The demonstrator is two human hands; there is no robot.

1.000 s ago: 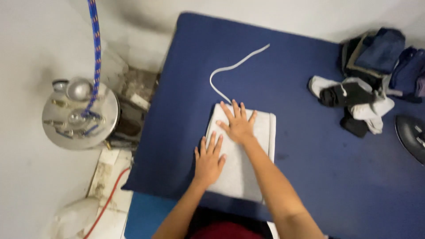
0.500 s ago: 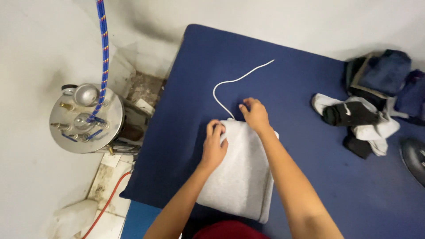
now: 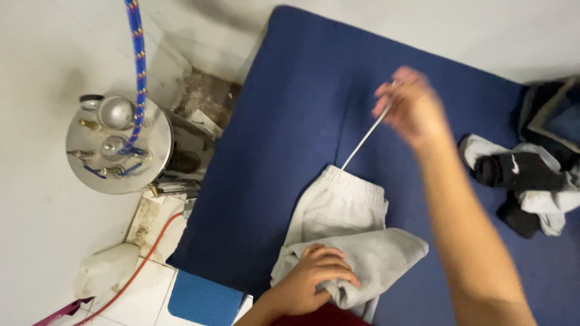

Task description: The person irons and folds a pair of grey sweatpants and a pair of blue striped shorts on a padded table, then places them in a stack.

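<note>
Grey sweatpants (image 3: pixel 347 232) under left hand (image 3: pixel 314 281); right hand (image 3: pixel 411 105) pinching drawstring (image 3: pixel 365 140).

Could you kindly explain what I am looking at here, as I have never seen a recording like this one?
There is no machine here: a person wears a camera on the head, so the view looks down on their own two bare hands. The surface is a dark blue mat. On it lies a grey garment, loosely folded. The left hand grips a bunched fold of it at the near edge. The right hand, raised and blurred, pinches a white drawstring that runs taut from the ribbed waistband. To the right sits a pile of dark and white clothes. To the left is a round metal vessel with a blue rope.
</note>
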